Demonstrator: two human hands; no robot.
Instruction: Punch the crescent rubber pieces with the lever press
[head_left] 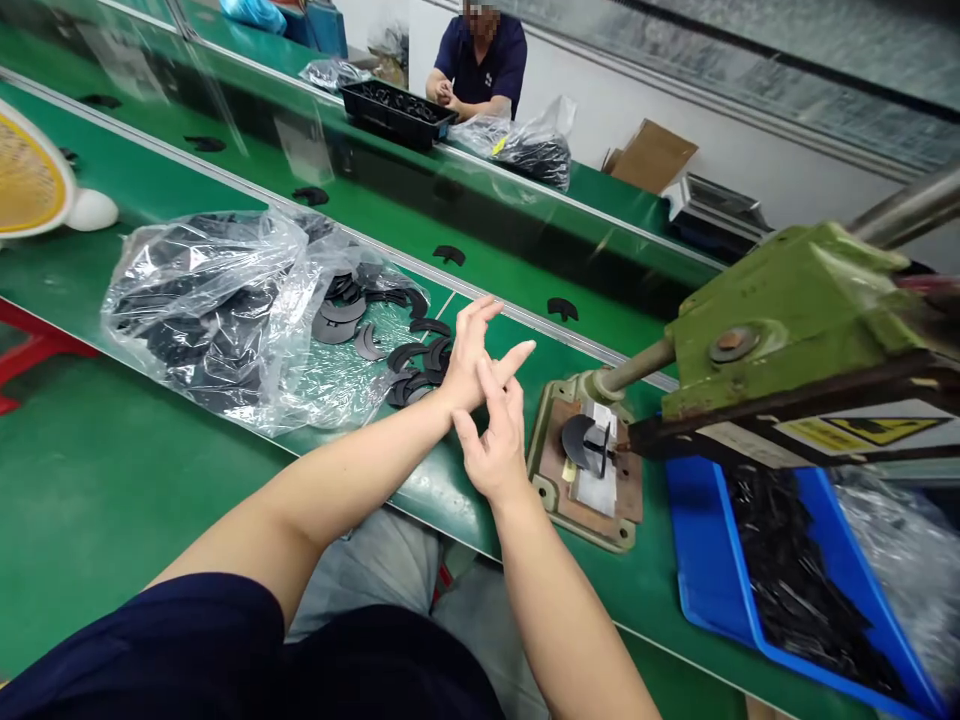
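Navy Shirt [382, 655] Nearest, Work Looking Partway Along

Beyond the shirt, I am viewing a left hand [466, 365] and, just nearer, a right hand [498, 455]. Both are showing loosely spread fingers with nothing visible in them; they are overlapping, and I cannot tell whether they are touching. One curved black piece [577, 440] is resting on the press base [628, 495], just right of the right hand, near the tip of the green press [787, 330]. Loose black pieces [406, 353] are lying just left of the left hand, beside a clear plastic bag [195, 300] holding more. Conveyor pieces [448, 252] are lying apart, beyond both hands. Well right of them, a blue bin [701, 545] is holding dark parts [795, 560]. I am judging the loose and bagged pieces to be remaining; whether the conveyor pieces are counting as done, I cannot tell.
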